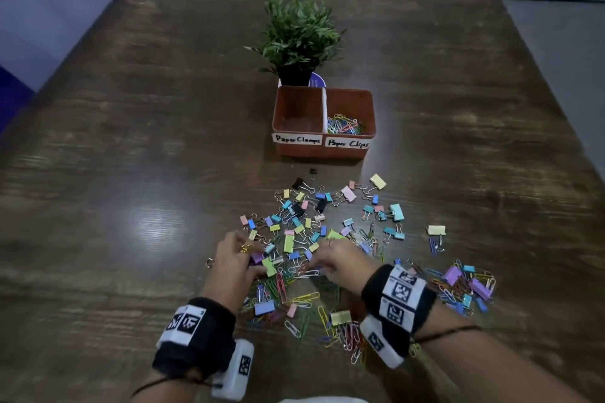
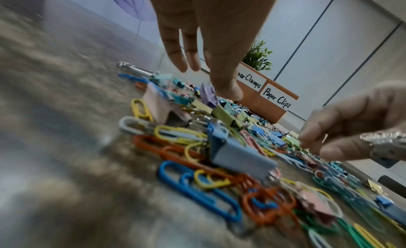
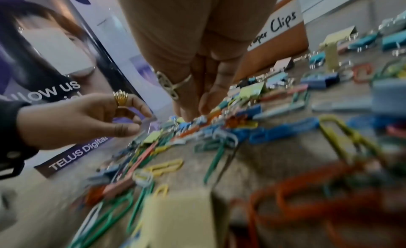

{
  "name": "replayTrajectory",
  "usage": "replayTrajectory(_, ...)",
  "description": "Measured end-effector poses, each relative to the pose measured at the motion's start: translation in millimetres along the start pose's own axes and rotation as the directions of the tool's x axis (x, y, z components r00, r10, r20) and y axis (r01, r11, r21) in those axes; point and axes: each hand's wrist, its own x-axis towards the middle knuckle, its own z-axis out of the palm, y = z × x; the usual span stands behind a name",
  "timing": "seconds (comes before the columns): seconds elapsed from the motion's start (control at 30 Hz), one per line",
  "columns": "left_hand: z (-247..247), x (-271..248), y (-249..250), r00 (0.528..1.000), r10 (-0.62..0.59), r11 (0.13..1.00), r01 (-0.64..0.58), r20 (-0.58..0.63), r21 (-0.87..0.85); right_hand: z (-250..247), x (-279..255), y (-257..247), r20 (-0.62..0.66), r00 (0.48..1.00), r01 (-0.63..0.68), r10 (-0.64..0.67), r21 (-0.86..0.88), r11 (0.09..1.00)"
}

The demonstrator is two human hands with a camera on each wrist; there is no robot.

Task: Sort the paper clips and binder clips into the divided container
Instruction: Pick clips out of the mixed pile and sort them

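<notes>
Labels "Paper Clamps" and "Paper Clips" front the container [image 1: 324, 121]; both hands' grip unclear among clips.

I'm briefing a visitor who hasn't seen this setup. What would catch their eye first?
The sprawl of pastel binder clips and coloured wire paper clips across the near part of the dark wooden table, with the left hand and right hand down in it. Behind it stands the orange divided container, only its right compartment holding paper clips.

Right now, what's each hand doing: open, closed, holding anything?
Left hand: fingers straight, reaching down into the clip pile, gripping nothing visible.
Right hand: fingertips drawn together on the pile; a grip cannot be told.
</notes>
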Motion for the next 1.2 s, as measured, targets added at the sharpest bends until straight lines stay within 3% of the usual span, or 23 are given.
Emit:
replayTrajectory(0.07,2.3,-8.8,-2.8,0.999,-0.043,0.999,0.043,-0.006,0.013,14.4,-2.5,-2.3,0.025,0.999,-0.020,0.021,-0.041,0.999)
replayTrajectory(0.13,3.2,-16.2,-4.4,0.992,-0.108,0.989,0.100,0.067,0.107,19.7,-3.9,-6.5,0.017,0.998,-0.062,0.064,-0.095,0.993)
replayTrajectory(0.23,1.9,-21.7,-5.5,0.989,-0.127,0.968,0.106,0.079,0.227,26.7,-3.4,-15.7,0.011,0.998,-0.061,0.062,-0.098,0.993)
replayTrajectory(0.33,3.5,-23.4,-8.0,0.991,-0.090,0.978,0.071,0.094,0.196,30.6,-1.7,-25.5,0.011,0.999,-0.044,0.046,-0.101,0.994)
replayTrajectory(0.5,7.0,-21.3,-12.5,0.994,-0.054,0.982,0.036,0.096,0.186,30.5,2.8,-25.5,-0.106,0.993,-0.070,0.054,-0.150,0.986)
replayTrajectory(0.63,9.1,-21.3,-11.4,0.993,-0.027,0.982,0.005,0.116,0.190,31.7,-0.2,-24.8,-0.057,0.997,-0.066,0.055,-0.197,0.978)
replayTrajectory(0.87,10.2,-12.6,-0.3,0.989,-0.094,0.986,0.076,0.117,0.151,40.5,1.6,-31.6,0.039,0.999,0.014,-0.008,-0.143,0.990)
replayTrajectory(1.13,4.1,-7.3,8.1,0.987,-0.149,0.988,0.147,0.064,0.042,46.6,15.4,-41.9,-0.002,0.999,-0.035,0.036,-0.297,0.954)
replayTrajectory(1.2,1.8,-12.6,10.3,0.987,-0.119,0.993,0.116,0.108,0.030,47.6,19.5,-45.0,-0.029,0.998,-0.058,0.051,-0.300,0.952)
